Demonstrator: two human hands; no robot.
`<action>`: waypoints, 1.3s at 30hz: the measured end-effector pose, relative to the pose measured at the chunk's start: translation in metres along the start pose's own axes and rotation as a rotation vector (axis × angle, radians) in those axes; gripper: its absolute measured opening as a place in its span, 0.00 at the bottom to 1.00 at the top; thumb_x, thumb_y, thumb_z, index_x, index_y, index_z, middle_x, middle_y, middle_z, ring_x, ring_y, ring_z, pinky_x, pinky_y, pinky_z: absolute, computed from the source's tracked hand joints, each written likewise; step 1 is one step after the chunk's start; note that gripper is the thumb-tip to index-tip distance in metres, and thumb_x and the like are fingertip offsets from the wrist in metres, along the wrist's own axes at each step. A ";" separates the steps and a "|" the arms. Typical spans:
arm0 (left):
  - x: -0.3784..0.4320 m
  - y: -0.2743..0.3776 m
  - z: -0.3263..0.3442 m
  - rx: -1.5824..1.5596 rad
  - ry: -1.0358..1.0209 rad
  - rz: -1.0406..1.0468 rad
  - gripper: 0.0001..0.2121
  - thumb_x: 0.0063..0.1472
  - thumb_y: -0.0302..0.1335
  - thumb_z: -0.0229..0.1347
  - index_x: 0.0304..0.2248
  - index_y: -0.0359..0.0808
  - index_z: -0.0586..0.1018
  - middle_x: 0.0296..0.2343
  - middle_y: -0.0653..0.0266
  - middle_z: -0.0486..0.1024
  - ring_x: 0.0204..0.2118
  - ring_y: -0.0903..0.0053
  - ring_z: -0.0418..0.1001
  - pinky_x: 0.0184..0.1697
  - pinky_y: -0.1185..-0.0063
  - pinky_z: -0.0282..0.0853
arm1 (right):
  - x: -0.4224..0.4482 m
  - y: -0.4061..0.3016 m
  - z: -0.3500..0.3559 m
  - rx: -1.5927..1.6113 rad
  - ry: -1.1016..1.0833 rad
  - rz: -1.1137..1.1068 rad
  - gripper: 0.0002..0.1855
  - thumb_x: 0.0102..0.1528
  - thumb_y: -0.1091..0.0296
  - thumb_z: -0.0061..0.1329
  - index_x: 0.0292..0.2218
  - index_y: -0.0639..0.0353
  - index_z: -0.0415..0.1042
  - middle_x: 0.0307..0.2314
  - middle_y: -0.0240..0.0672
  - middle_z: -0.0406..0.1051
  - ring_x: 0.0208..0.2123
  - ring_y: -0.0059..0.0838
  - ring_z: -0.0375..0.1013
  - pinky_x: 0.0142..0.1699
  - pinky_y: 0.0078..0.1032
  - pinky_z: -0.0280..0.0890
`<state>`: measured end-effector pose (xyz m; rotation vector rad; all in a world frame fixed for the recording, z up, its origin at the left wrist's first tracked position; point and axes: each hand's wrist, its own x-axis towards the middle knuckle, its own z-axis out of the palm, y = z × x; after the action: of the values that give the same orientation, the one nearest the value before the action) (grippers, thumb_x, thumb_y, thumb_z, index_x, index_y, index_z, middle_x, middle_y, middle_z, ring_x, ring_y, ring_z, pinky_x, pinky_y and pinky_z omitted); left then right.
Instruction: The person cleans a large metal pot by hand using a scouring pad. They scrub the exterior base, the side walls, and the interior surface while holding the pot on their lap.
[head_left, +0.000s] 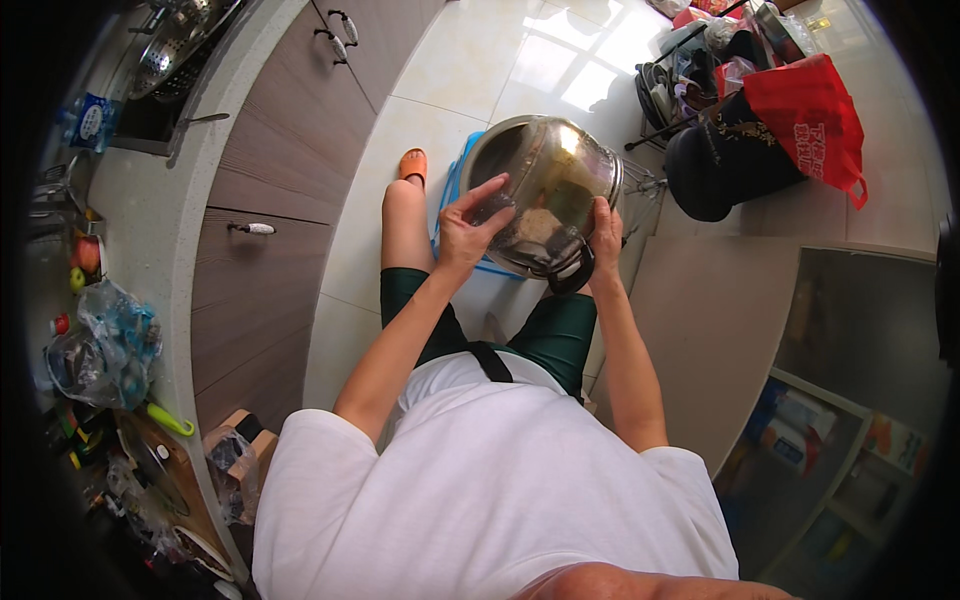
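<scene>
A shiny stainless steel pot (559, 176) with a black handle (574, 271) is tipped on its side in front of me, above my knees. My right hand (606, 238) grips it at its right edge, beside the handle. Against the near left of the pot's wall, my left hand (469, 229) holds a dark wad (495, 208), which looks like a scouring pad; the fingers partly hide it. Behind and below the pot shows the rim of a metal basin (480, 142). Under that is a blue plastic piece (446, 191), mostly hidden.
A stone counter (169, 247) with fruit, plastic bags and a sink colander (161, 64) runs along the left, above wooden drawers (262, 270). On the right are a cluttered rack (690, 90), a red bag (814, 120), a dark container (720, 161) and a glass-fronted cabinet (712, 315).
</scene>
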<state>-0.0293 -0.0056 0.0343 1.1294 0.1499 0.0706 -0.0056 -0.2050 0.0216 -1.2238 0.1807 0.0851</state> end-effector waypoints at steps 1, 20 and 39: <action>0.007 0.006 0.009 0.054 -0.031 0.072 0.19 0.46 0.16 0.58 0.41 0.30 0.73 0.43 0.61 0.70 0.44 0.80 0.68 0.48 0.83 0.62 | -0.001 -0.004 0.005 -0.007 0.001 -0.011 0.13 0.58 0.59 0.37 0.32 0.59 0.68 0.24 0.23 0.67 0.24 0.11 0.63 0.28 0.12 0.60; -0.009 -0.011 -0.016 0.035 -0.011 0.007 0.19 0.48 0.16 0.56 0.43 0.32 0.72 0.44 0.66 0.69 0.42 0.85 0.67 0.47 0.86 0.61 | -0.002 -0.006 0.008 -0.120 0.078 0.020 0.14 0.58 0.58 0.37 0.30 0.58 0.66 0.20 0.18 0.59 0.22 0.11 0.53 0.27 0.13 0.50; -0.011 -0.021 -0.023 -0.037 -0.053 0.028 0.17 0.50 0.14 0.53 0.42 0.31 0.73 0.47 0.61 0.66 0.49 0.79 0.62 0.52 0.82 0.57 | 0.002 0.000 0.006 -0.111 0.113 0.027 0.14 0.59 0.58 0.36 0.29 0.58 0.66 0.18 0.17 0.55 0.20 0.10 0.50 0.24 0.13 0.46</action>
<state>-0.0445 0.0045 0.0072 1.0959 0.0851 0.0683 -0.0029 -0.1993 0.0235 -1.3382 0.2944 0.0493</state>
